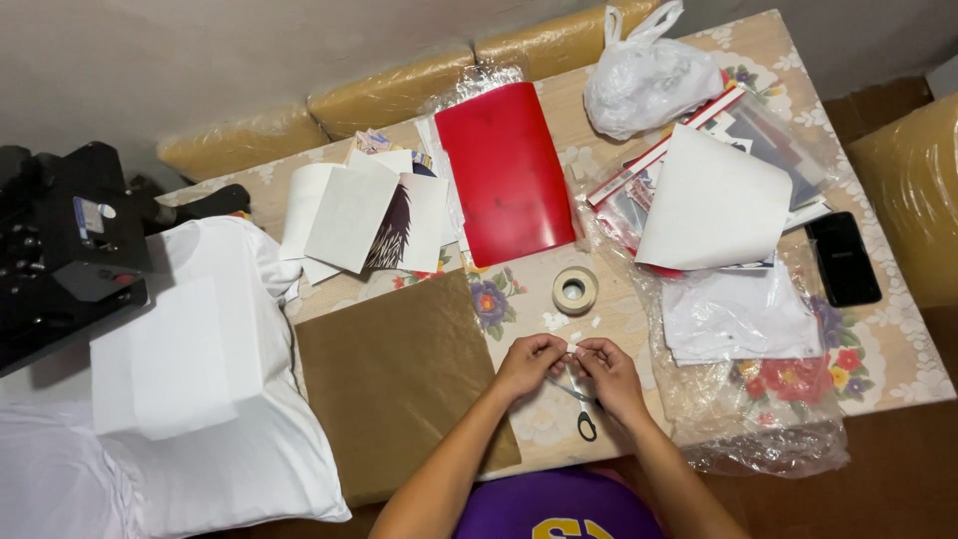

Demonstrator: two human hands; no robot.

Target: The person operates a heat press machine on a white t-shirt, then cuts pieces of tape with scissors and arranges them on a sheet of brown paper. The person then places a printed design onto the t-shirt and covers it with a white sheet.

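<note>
My left hand (527, 363) and my right hand (610, 371) meet over the near edge of the table, fingertips pinched together on a small white piece of tape (571, 346). Scissors (583, 411) with black handles lie on the table under my right hand. A roll of pale tape (575, 289) sits just beyond my hands, with small white scraps (559, 320) between it and my fingers. A brown sheet (399, 379) lies flat to the left of my left hand.
A red folder (506, 172) lies at the back, white papers (351, 212) to its left. At right are a curled white sheet (711, 205), a plastic bag (647, 78) and a black phone (844, 258). White fabric (195, 379) and a black heat press (62, 250) are at left.
</note>
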